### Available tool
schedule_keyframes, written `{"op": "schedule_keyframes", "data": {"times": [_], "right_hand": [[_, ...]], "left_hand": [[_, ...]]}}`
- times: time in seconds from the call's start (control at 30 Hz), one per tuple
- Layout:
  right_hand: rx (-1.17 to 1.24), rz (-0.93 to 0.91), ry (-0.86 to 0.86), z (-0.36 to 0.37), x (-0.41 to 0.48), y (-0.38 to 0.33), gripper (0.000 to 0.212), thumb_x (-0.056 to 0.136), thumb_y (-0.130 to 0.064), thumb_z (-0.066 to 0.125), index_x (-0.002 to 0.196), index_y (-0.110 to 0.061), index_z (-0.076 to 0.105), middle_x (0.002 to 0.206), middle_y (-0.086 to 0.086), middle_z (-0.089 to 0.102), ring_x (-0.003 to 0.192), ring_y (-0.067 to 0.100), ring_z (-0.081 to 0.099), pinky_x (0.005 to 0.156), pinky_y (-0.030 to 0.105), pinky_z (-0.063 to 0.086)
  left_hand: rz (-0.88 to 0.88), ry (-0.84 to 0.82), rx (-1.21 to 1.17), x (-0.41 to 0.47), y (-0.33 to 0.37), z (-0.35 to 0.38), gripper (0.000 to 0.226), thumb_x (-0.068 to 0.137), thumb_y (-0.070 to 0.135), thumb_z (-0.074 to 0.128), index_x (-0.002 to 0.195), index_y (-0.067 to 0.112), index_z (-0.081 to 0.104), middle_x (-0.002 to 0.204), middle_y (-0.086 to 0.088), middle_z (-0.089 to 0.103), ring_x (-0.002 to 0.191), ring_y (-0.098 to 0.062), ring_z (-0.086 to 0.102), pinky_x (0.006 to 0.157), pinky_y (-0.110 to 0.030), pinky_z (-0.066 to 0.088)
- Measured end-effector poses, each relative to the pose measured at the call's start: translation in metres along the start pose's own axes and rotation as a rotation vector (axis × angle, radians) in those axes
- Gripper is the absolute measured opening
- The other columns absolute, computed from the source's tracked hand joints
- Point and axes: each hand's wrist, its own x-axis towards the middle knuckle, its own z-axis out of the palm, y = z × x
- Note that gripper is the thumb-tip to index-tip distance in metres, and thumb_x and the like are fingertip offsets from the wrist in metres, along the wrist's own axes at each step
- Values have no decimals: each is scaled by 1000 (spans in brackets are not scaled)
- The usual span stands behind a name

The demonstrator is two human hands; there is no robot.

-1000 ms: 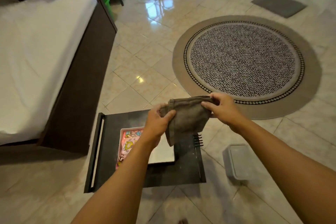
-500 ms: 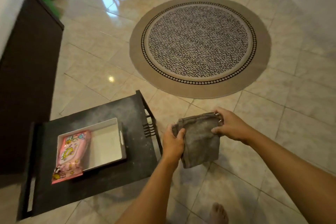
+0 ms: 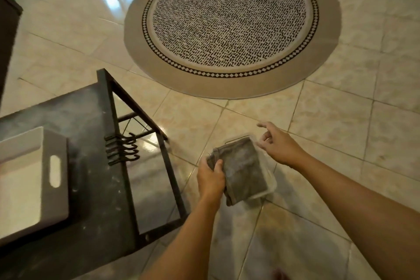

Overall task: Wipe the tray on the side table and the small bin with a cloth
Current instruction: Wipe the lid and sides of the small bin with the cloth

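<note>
Since half a second ago, the right hand point(image 3: 278, 145) has let go of the cloth point(image 3: 242, 167) and is now hovering just beside it with its fingers point(image 3: 264, 125) spread loosely, gripping nothing. Only the left hand point(image 3: 210, 177) is gripping the brown cloth, pinching its left edge between thumb and fingers. Below the cloth, the small bin point(image 3: 271, 185), clear and shallow, is sitting on the tiled floor point(image 3: 341, 132). At the left, the white tray point(image 3: 56, 166) is resting on the dark tabletop point(image 3: 95, 188). Farther off, a round rug point(image 3: 231, 25) is lying on the floor.
</note>
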Motion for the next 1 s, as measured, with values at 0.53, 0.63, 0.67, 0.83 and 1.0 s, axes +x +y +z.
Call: {"op": "schedule_keyframes", "data": {"times": [0.53,0.63,0.67,0.83,1.0], "right_hand": [[145,23,-307,39,14,43,81,90,9,57,152,-36,30,97,15,59,80,22,66,64,34,60],[158,-19,-270,50,0,45,79,90,10,57,151,-34,32,93,14,58,76,21,66,63,34,61],[153,-29,-256,52,-3,45,77,91,9,57,151,-33,33,90,13,57,74,20,65,61,33,60],[163,-34,-217,52,-10,49,70,92,6,57,148,-31,38,87,12,56,72,19,64,67,40,63],[209,-24,-265,48,-2,56,69,92,8,58,145,-33,40,89,14,56,73,21,65,70,45,63]], "left_hand": [[295,17,34,34,-52,-7,25,98,25,60,117,25,44,113,-3,60,90,-8,58,76,-30,55],[525,143,341,20,-64,-14,67,93,35,64,146,20,26,140,-5,38,118,-14,43,95,-32,45],[655,168,460,15,-66,-14,74,92,38,63,151,21,21,147,-6,30,127,-18,36,102,-35,39],[923,-112,941,5,-71,3,73,96,58,41,156,37,6,165,2,-5,150,-27,-7,120,-53,6],[887,-190,1094,23,-74,17,73,98,64,27,157,37,-6,166,3,-18,149,-26,-24,119,-55,-9]]}}
